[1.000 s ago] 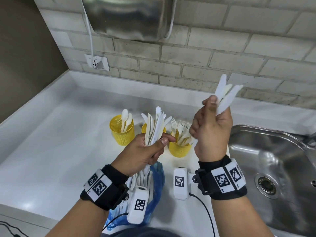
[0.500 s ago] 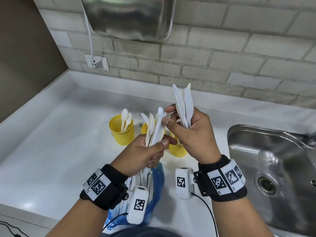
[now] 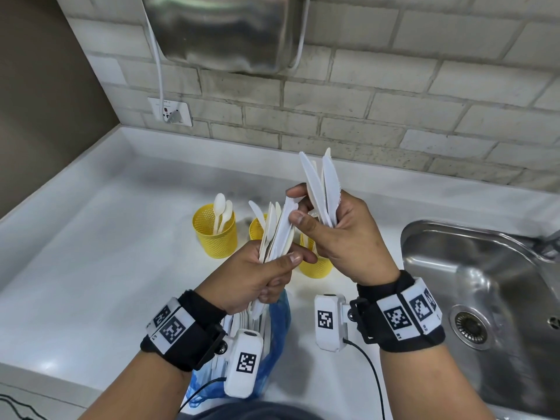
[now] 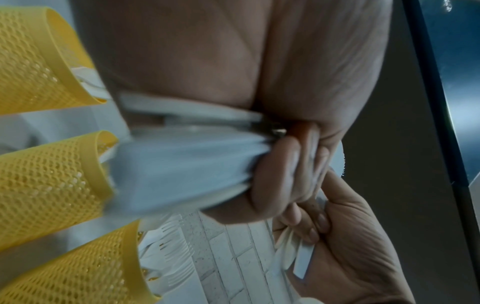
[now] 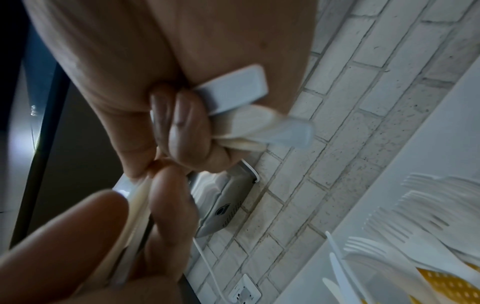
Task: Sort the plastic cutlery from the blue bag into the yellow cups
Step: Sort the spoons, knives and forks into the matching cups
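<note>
My left hand [image 3: 291, 262] grips a bundle of white plastic cutlery [image 3: 274, 231] upright above the blue bag [image 3: 277, 325]. My right hand [image 3: 295, 207] holds several white knives [image 3: 324, 189] upright against its palm. Its thumb and forefinger pinch the top of one piece in the left bundle. Three yellow mesh cups stand behind the hands: the left cup [image 3: 215, 237] holds spoons, the middle cup [image 3: 257, 230] is mostly hidden, and the right cup [image 3: 315, 266] holds forks [image 4: 168, 246]. The right wrist view shows the knife handles [image 5: 233, 88] in my curled fingers.
A steel sink [image 3: 485, 298] lies close to the right. The white counter [image 3: 91, 253] stretches left to a raised edge. A wall socket [image 3: 169, 112] and a hanging metal unit [image 3: 227, 28] are on the brick wall behind.
My right hand has swung left from its raised position with the knives and now meets the top of the left bundle. The left hand has stayed put.
</note>
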A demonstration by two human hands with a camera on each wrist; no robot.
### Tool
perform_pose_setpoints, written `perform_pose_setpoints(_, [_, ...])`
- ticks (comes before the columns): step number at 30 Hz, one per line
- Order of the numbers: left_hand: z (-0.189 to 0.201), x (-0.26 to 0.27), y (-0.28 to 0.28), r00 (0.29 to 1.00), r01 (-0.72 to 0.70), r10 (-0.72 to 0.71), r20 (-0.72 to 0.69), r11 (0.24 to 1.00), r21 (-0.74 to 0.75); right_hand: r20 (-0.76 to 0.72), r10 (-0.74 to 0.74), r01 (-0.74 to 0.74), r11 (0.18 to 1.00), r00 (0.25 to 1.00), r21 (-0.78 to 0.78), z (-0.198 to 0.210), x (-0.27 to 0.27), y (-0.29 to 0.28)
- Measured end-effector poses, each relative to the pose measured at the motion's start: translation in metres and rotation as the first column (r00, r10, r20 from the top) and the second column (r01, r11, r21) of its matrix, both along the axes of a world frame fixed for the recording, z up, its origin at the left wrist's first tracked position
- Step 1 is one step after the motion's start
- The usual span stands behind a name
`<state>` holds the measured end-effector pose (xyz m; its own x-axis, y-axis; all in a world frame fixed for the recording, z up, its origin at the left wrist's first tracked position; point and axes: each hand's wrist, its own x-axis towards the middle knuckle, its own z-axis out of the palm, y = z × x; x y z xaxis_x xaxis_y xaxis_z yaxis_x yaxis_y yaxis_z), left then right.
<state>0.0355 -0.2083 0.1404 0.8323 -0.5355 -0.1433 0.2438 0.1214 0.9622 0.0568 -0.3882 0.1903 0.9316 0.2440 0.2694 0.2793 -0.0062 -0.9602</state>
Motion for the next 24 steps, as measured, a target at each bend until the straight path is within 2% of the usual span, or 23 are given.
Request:
perform_pose_setpoints(12, [-0.0015, -0.0002, 0.0005, 1.000, 0.017, -0.017, -0.006, 1.000, 0.015, -0.041, 0.049, -0.049, 0.999, 0.998, 0.003, 0.0007, 0.0055, -0.0060])
perform_pose_setpoints(18, [-0.0010, -0.0006, 0.0007, 0.999, 0.040, -0.040, 0.016, 0.999, 0.003, -0.117, 0.057, -0.047, 0.995, 0.992, 0.084, 0.0005, 0.0050, -0.0070])
perform_pose_setpoints(24, [-0.0013, 0.0004, 0.0020, 0.998, 0.054, -0.054, 0.016, 0.999, 0.007, -0.112, 0.084, -0.077, 0.995, 0.990, 0.063, -0.0028, 0.0080, -0.0097])
